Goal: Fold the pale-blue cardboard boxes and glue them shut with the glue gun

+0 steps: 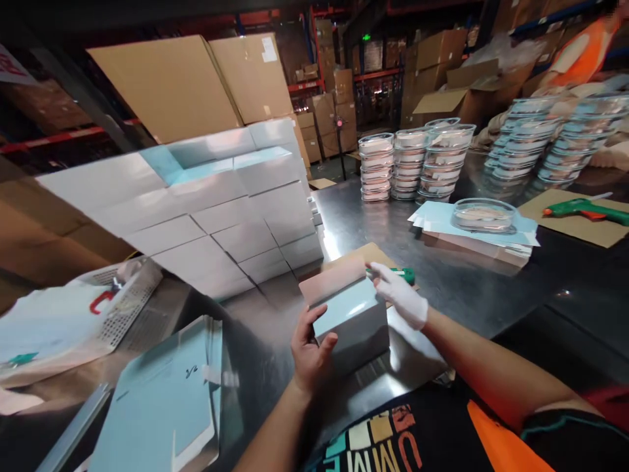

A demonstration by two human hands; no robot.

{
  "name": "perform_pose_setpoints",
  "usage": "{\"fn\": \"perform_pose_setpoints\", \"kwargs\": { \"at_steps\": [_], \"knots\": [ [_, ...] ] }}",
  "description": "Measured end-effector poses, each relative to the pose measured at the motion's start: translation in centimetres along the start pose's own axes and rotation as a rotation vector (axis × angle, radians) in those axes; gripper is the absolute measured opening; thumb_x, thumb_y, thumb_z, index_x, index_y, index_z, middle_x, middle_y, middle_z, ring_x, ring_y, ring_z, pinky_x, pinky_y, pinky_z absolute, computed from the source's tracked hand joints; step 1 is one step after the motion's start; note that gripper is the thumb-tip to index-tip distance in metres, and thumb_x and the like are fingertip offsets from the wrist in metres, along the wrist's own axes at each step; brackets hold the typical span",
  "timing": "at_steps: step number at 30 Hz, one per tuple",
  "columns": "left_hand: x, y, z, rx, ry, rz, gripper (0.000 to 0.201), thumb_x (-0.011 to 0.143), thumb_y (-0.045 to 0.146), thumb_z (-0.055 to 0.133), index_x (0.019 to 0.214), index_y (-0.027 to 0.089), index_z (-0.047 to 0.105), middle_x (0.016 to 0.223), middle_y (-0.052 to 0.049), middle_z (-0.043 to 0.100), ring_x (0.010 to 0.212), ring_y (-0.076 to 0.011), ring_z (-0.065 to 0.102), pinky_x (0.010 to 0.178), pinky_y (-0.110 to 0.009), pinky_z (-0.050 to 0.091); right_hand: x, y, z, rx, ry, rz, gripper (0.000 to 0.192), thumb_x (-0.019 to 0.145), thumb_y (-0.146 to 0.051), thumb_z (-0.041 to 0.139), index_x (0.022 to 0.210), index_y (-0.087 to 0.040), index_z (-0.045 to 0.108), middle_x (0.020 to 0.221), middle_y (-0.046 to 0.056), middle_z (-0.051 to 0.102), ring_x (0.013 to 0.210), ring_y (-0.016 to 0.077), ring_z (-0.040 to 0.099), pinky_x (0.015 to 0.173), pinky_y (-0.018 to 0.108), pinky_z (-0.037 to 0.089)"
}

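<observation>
Sitting at lower centre of the frame on the steel table, the box has its flap up. The left hand clasps its near corner; the gloved right hand pinches the far edge. Steadying the corner firmly should help the flap fold squarely. Finished boxes stack at upper left.

Box on table, stacked boxes behind-left, container stacks behind-right.
</observation>
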State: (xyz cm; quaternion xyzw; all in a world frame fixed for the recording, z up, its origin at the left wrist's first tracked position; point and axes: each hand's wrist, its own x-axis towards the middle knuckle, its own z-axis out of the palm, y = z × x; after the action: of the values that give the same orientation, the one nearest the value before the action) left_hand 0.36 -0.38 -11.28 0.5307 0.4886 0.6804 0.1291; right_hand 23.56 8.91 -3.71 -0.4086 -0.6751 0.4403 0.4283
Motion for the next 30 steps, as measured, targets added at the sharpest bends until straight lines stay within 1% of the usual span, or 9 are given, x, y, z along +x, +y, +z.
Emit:
{"fn": "perform_pose_setpoints", "kwargs": {
  "at_steps": [4, 7, 10, 12, 15, 18, 23, 27, 30],
  "knots": [
    [0.0, -0.9, -0.8, 0.066, -0.019, 0.015, 0.066, 0.077, 0.081, 0.082, 0.105, 0.021, 0.084, 0.11, -0.014, 0.08, 0.127, -0.0371, 0.068, 0.108, -0.046, 0.054, 0.1, -1.9, 2.0, -0.143, -0.072, -0.125, 0.009, 0.085, -0.029, 0.059, 0.089, -0.021, 0.06, 0.088, 0.003, 0.067, 0.091, 0.0218, 0.063, 0.094, 0.038, 0.055],
    [0.4, -0.8, -0.8, 0.062, -0.038, 0.058, 0.066, 0.078, 0.081, 0.081, 0.103, 0.02, 0.083, 0.119, -0.015, 0.077, 0.128, -0.0367, 0.068, 0.106, -0.046, 0.056, 0.4, -0.9, 1.1, -0.114, -0.14, -0.161, 0.015, 0.089, -0.033, 0.062, 0.097, -0.02, 0.064, 0.089, 0.001, 0.066, 0.09, 0.0211, 0.062, 0.095, 0.038, 0.055],
    [1.0, 0.1, -0.3, -0.048, -0.036, 0.144, 0.052, 0.085, 0.066, 0.085, 0.108, 0.02, 0.076, 0.131, -0.016, 0.073, 0.127, -0.033, 0.071, 0.105, -0.046, 0.058, 0.7, 1.3, -0.2, -0.045, -0.271, -0.274, 0.052, 0.085, -0.054, 0.082, 0.118, -0.018, 0.067, 0.109, 0.006, 0.072, 0.102, 0.0247, 0.068, 0.1, 0.042, 0.057],
    [1.7, 0.7, 0.0, -0.201, -0.017, 0.189, 0.049, 0.087, 0.055, 0.089, 0.12, 0.025, 0.068, 0.124, -0.011, 0.076, 0.122, -0.0295, 0.075, 0.105, -0.047, 0.059, 0.8, 2.5, -0.8, -0.051, -0.31, -0.419, 0.07, 0.074, -0.058, 0.095, 0.126, -0.021, 0.067, 0.135, 0.014, 0.068, 0.124, 0.0307, 0.068, 0.11, 0.049, 0.054],
    [3.2, 1.2, -0.6, -0.254, -0.103, 0.303, 0.05, 0.085, 0.051, 0.093, 0.122, 0.029, 0.069, 0.112, -0.007, 0.078, 0.117, -0.0276, 0.076, 0.103, -0.046, 0.06, 0.4, 3.1, -1.3, -0.035, -0.315, -0.593, 0.05, 0.086, -0.046, 0.092, 0.126, -0.028, 0.07, 0.165, 0.016, 0.052, 0.153, 0.0332, 0.053, 0.124, 0.057, 0.043],
    [4.6, 1.2, -2.0, -0.105, -0.305, 0.433, 0.031, 0.091, 0.049, 0.087, 0.113, 0.028, 0.082, 0.118, -0.011, 0.079, 0.12, -0.0284, 0.073, 0.104, -0.047, 0.059, -0.4, 2.5, -1.3, 0.014, -0.381, -0.576, 0.027, 0.1, -0.034, 0.078, 0.127, -0.031, 0.073, 0.168, 0.012, 0.053, 0.158, 0.0292, 0.05, 0.127, 0.055, 0.044],
    [5.7, 1.5, -3.2, 0.018, -0.538, 0.556, 0.033, 0.102, 0.051, 0.073, 0.128, 0.031, 0.082, 0.13, -0.011, 0.083, 0.12, -0.0278, 0.074, 0.112, -0.054, 0.054, -1.1, 1.3, -1.0, 0.027, -0.41, -0.57, 0.027, 0.104, -0.027, 0.074, 0.128, -0.035, 0.08, 0.158, 0.008, 0.064, 0.151, 0.0259, 0.058, 0.125, 0.047, 0.05],
    [5.5, 2.0, -3.0, 0.039, -0.552, 0.576, 0.032, 0.106, 0.041, 0.069, 0.135, 0.031, 0.078, 0.131, -0.01, 0.083, 0.123, -0.0266, 0.076, 0.115, -0.054, 0.054, -1.5, 1.5, -1.1, 0.04, -0.384, -0.627, 0.031, 0.104, -0.024, 0.072, 0.129, -0.038, 0.081, 0.15, 0.006, 0.071, 0.149, 0.0238, 0.06, 0.125, 0.046, 0.05],
    [4.9, 2.0, -2.6, 0.054, -0.526, 0.617, 0.033, 0.107, 0.038, 0.068, 0.137, 0.03, 0.076, 0.131, -0.01, 0.082, 0.137, -0.0286, 0.07, 0.117, -0.054, 0.056, -2.0, 3.3, -1.1, -0.008, -0.331, -0.554, 0.035, 0.102, -0.027, 0.071, 0.135, -0.036, 0.078, 0.161, 0.009, 0.062, 0.157, 0.0271, 0.052, 0.127, 0.047, 0.047]
  ]
}}
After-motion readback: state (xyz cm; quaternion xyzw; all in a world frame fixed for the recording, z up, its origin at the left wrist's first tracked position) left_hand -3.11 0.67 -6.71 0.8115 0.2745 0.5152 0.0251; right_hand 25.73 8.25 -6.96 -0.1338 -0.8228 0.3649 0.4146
